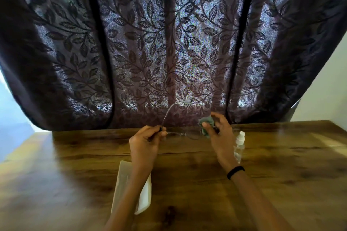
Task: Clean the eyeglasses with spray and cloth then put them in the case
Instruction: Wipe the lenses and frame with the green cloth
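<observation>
White case (123,184) lies by the table's (281,178) near edge; spray bottle (239,148) holds clear liquid. Left hand (145,142) grips eyeglasses (178,133); right hand (220,133) pinches cloth (206,122).

Table (281,174): glossy wood, visible grain.
Curtain (150,43): woven cloth, leaf pattern, faint sheen.
Eyeglasses (183,100): thin, clear, see-through frame.
Cloth (206,121): soft grey-green fabric.
Spray bottle (238,148): clear plastic, white cap.
Case (123,184): white, smooth, matt.

left grip (148,137): pinching one end of the eyeglasses (185,101), temple poking up
right grip (219,131): green cloth (206,124) pinched round the other lens
spray bottle (239,146): just beside the right wrist
case (122,184): white, on the worktop (281,174), partly under the left forearm
</observation>
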